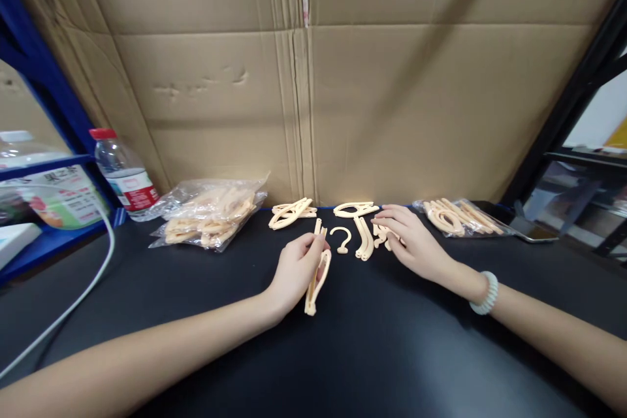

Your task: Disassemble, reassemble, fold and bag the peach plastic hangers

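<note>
My left hand (pixel 297 268) is closed around a cream plastic folding hanger piece (pixel 311 304), whose slim arms stick out above and below the fingers. My right hand (pixel 410 238) hovers low over or touches small cream plastic parts (pixel 381 235), partly hidden under its fingers; the fingers are stretched and apart. Between the hands a cream hanger hook (pixel 347 240) lies flat, shaped like a question mark. Beside it rest long curved hanger arms (pixel 364 241). Farther back lie two groups of hanger parts, one on the left (pixel 292 212) and one at centre (pixel 353 209).
A plastic bag of cream parts (pixel 210 212) lies at back left, another bag (pixel 460 217) at back right. A red-capped bottle (pixel 125 176) stands by the blue shelf frame. A white cable (pixel 98 274) crosses the black table's left side. Cardboard (pixel 392 98) walls the back.
</note>
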Action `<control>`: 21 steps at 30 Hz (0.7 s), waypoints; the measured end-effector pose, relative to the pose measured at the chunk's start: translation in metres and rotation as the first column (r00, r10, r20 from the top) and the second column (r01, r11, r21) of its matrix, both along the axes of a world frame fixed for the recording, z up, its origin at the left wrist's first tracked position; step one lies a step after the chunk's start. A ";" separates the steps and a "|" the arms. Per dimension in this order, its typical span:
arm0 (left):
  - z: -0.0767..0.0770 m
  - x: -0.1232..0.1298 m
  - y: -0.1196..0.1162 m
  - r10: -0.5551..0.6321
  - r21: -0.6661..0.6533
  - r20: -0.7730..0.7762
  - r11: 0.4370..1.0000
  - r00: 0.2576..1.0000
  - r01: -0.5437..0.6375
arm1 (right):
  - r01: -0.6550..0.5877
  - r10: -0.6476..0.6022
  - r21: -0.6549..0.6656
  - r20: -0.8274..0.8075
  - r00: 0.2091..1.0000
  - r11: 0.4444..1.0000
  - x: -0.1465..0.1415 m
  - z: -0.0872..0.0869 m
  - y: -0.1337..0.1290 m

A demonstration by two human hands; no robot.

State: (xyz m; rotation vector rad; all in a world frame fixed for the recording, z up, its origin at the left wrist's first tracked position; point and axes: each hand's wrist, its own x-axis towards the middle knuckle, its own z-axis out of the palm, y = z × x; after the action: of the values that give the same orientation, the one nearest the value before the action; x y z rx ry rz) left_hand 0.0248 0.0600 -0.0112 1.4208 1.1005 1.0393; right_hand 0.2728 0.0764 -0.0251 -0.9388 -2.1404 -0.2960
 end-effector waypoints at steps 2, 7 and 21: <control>0.001 -0.003 -0.004 0.040 0.016 0.000 0.999 0.999 -0.040 | -0.038 0.042 0.071 -0.046 0.998 0.997 -0.020 0.007 -0.020; 0.002 -0.012 -0.017 0.087 0.010 0.058 0.996 0.995 -0.088 | -0.298 0.287 0.124 0.101 0.953 0.946 -0.067 0.016 -0.070; 0.007 -0.044 -0.021 0.120 0.045 0.186 0.991 0.975 -0.130 | -0.259 0.234 0.072 0.254 0.939 0.963 -0.098 0.011 -0.051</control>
State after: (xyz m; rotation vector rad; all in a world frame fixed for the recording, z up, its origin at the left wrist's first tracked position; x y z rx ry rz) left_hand -0.0187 0.0389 -0.0042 1.2842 1.0429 1.2738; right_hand 0.1747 0.0259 -0.0140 -0.5887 -2.4123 -0.4100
